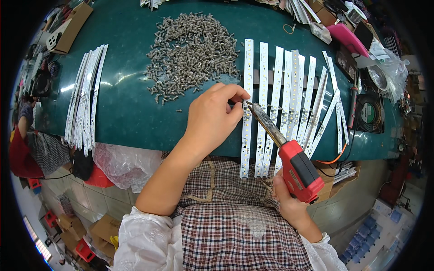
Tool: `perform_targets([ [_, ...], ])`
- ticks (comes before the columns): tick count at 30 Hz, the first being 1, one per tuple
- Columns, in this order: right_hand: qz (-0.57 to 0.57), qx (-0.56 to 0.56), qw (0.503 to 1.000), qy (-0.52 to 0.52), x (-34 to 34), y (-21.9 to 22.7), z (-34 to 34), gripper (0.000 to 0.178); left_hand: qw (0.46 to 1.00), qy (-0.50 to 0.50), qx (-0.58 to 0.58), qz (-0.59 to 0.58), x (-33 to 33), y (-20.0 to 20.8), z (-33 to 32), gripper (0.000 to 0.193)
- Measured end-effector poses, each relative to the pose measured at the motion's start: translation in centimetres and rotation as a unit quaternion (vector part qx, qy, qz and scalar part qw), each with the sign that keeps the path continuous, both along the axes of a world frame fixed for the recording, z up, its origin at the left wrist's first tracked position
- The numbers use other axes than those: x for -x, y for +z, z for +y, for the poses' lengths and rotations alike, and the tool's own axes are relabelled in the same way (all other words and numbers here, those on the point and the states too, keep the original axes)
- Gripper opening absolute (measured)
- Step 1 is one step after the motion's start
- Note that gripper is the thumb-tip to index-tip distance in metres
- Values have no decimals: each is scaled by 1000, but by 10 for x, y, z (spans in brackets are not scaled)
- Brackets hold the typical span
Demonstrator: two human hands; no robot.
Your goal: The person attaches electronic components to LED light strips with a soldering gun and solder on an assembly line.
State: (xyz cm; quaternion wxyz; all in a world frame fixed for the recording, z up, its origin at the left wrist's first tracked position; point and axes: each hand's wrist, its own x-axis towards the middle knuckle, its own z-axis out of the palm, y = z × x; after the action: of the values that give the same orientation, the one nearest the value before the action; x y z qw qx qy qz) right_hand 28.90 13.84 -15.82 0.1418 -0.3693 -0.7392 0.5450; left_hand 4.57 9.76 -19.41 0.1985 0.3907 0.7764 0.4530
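My right hand (pixel 293 204) grips a red and black soldering gun (pixel 304 169) from below. The gun's long metal barrel points up and left, and its tip is at the leftmost white LED strip (pixel 247 135) in a row. At that same spot my left hand (pixel 212 115) has its thumb and forefinger drawn together over the strip's left edge. Whatever those fingers pinch is too small or hidden to tell. To the right, several more LED strips (pixel 261 90) lie side by side on the green table (pixel 131 117), the farthest ones slanted and crossing.
A heap of small grey metal parts (pixel 192 52) lies beyond my left hand, one loose part (pixel 179 110) nearer. Stacked strips (pixel 85 99) rest at the left. A black fan (pixel 370 113), an orange cable (pixel 333 159) and a pink object (pixel 347 39) are on the right.
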Motion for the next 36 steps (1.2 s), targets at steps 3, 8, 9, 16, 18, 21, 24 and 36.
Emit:
perform_targets([
  [3,-64,80,995,-4,-5,3,1,23,1000,-1,1,-2,0,1,0,19],
  [8,-48,74,996,-8,-2,5,0,21,1000,1,3,-3,-1,-1,1,19],
  [9,-48,75,996,-8,0,4,0,21,1000,2,3,-2,-1,0,1,19],
  [16,40,-7,995,-96,-9,16,3,15,1000,-4,11,-9,0,5,3,20],
  [18,144,-69,976,-150,-6,25,18,17,1000,-2,0,-28,-1,3,2,20],
  [21,185,-140,940,-251,-14,35,53,23,999,5,14,-28,0,0,1,18],
  [24,113,-231,916,-309,-20,38,94,24,1000,2,12,-19,-1,2,1,19],
  [36,-243,-516,795,-206,-2,-32,190,51,998,-24,6,-53,-3,7,-2,22],
])
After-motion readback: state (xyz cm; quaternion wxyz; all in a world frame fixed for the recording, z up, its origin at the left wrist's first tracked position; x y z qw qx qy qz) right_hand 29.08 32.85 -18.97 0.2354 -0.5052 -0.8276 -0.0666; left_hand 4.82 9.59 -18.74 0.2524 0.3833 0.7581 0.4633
